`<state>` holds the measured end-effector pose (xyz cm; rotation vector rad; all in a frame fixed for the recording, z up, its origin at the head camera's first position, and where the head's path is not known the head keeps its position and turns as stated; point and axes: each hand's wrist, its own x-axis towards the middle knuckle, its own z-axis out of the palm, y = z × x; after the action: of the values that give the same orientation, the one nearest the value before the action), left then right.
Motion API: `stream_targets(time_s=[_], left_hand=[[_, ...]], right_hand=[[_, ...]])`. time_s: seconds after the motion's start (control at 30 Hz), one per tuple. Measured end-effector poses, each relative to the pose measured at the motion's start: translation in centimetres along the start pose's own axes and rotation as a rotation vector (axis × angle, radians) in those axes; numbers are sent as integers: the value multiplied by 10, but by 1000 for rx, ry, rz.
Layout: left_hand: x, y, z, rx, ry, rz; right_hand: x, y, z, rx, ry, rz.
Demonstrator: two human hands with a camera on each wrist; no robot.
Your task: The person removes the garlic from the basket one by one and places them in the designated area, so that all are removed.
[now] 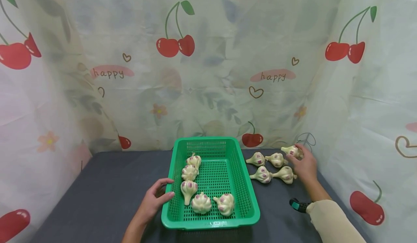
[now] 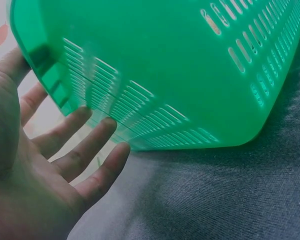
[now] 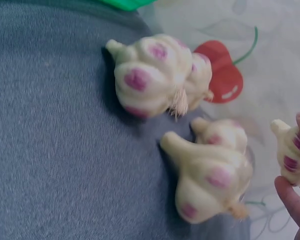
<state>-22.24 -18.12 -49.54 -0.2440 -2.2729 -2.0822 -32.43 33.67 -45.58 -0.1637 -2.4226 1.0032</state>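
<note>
A garlic bulb is being held at the rear right of the dark table. The right hand is pinching it between thumb and fingers, nearly closed. Four loose bulbs are lying near it, right of the green basket. Inside, five bulbs are resting. The left hand is touching the basket's left rim, fingers loosely extended and spread. A patterned curtain is hanging behind.

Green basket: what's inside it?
Five garlic bulbs lie in the green basket: three along its left side, two toward its near end. The spots directly beneath them are covered, so cannot be seen.
</note>
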Motion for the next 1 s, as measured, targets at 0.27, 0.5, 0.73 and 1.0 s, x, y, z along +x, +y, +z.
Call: stream_targets(time_s=[0.27,0.5,0.73,1.0], left_hand=[[0,0,0,-2,11,-13],[0,0,0,-5,1,0],[4,3,-2,-13,-16,19],[0,-1,-2,-6,-10,-2]], right_hand=[[1,25,1,4,20,80],[-6,38,-2,15,-13,170],[-8,48,-3,-3,-65,299],[-10,58,-1,-21,-115,337]])
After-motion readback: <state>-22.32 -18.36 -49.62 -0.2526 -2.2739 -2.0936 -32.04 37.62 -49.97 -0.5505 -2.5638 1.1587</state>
